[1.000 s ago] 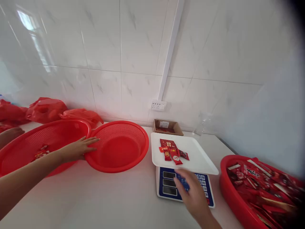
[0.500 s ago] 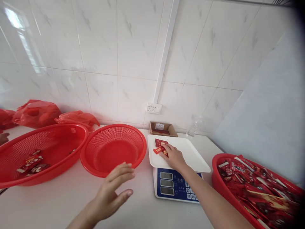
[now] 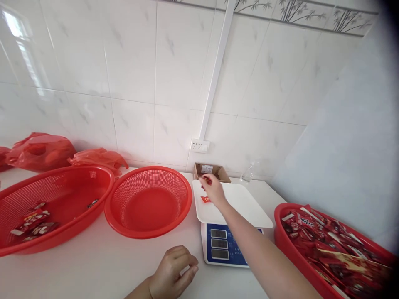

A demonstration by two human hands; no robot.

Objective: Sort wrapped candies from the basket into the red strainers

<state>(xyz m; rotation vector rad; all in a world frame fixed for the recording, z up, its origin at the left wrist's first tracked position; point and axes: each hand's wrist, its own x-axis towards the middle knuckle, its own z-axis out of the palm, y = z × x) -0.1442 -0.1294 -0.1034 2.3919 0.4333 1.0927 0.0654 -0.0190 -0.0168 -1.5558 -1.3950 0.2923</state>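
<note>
My right hand (image 3: 213, 189) reaches over the white tray (image 3: 243, 205) of the blue scale (image 3: 222, 249), fingers pinched on red snack packets at the tray's far left corner. One small red packet (image 3: 205, 199) still lies on the tray just below the hand. My left hand (image 3: 173, 273) rests low on the white counter in front of the empty round red basket (image 3: 149, 202), fingers loosely curled with nothing seen in them.
A large red basket (image 3: 46, 207) at left holds a few packets. A red tub (image 3: 327, 253) full of packets sits at right. A small cardboard box (image 3: 211, 171) and a clear bottle (image 3: 247, 175) stand by the wall, red plastic bags (image 3: 40, 150) at far left.
My right hand gathered the packets on the tray and lifted toward its far left corner. My left hand pulled back from the red baskets to the near counter and curled.
</note>
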